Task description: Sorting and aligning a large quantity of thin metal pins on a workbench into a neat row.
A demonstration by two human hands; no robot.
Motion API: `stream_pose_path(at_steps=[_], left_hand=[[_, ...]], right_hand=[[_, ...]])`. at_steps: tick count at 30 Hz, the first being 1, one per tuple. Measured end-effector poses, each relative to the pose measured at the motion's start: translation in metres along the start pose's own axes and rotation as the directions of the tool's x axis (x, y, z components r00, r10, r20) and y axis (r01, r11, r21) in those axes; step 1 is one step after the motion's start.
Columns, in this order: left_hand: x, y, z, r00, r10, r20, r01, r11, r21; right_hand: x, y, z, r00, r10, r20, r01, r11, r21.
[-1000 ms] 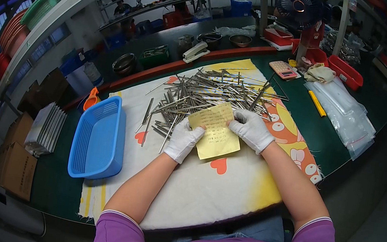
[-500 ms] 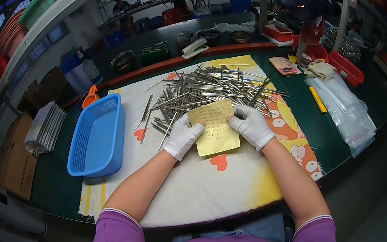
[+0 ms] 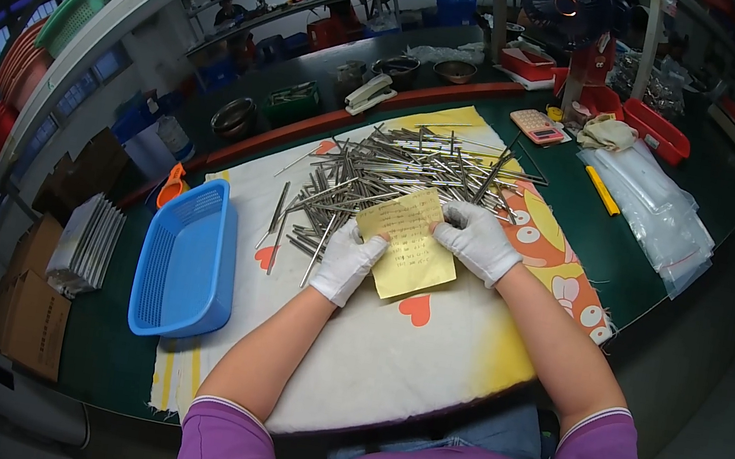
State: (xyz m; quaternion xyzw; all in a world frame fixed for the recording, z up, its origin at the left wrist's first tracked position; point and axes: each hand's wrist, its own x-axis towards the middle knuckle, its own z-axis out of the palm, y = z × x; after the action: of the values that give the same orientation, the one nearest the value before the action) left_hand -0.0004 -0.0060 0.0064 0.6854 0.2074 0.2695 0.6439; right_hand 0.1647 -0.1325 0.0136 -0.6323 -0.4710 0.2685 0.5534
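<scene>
Between my hands is a yellow sheet of paper (image 3: 415, 260) with handwritten lines, held at a slant over the cloth. My left hand (image 3: 346, 262), in a white glove, pinches its left edge with thumb and fingers. In a matching glove, my right hand (image 3: 480, 241) grips the sheet's upper right edge. Just beyond the paper lies a loose heap of thin metal rods (image 3: 396, 163), pointing many ways. A few more rods (image 3: 278, 213) lie apart to the left of the heap. The sheet hides part of the heap's near side.
A patterned white cloth (image 3: 337, 368) covers the green table. At left stand an empty blue basket (image 3: 186, 264), an orange tool (image 3: 173, 184) and stacked white panels (image 3: 87, 245). To the right lie a pink calculator (image 3: 538, 127), a yellow cutter (image 3: 602, 191) and clear plastic bags (image 3: 650, 215).
</scene>
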Motion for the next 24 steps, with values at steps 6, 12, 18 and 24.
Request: stream_pose_path(at_steps=[6, 12, 18, 24], left_hand=[[0.0010, -0.0015, -0.0032, 1.000, 0.019, -0.003, -0.019, 1.000, 0.015], [0.0015, -0.0022, -0.0022, 1.000, 0.022, -0.007, -0.022, 1.000, -0.018], [0.0025, -0.0050, -0.0034, 0.999, 0.037, -0.006, -0.037, 0.999, -0.015], [0.0029, -0.0040, -0.0029, 1.000, 0.004, -0.010, -0.004, 1.000, 0.000]], right_hand=[[-0.0026, -0.0071, 0.0045, 0.999, 0.033, 0.027, -0.036, 0.996, 0.083], [-0.0018, -0.0027, 0.0043, 0.999, 0.048, 0.017, -0.049, 0.992, 0.115], [-0.0015, -0.0043, 0.0040, 0.999, 0.049, 0.006, -0.050, 0.996, 0.072], [-0.0026, -0.0070, 0.0028, 0.998, 0.057, 0.017, -0.057, 0.998, 0.033]])
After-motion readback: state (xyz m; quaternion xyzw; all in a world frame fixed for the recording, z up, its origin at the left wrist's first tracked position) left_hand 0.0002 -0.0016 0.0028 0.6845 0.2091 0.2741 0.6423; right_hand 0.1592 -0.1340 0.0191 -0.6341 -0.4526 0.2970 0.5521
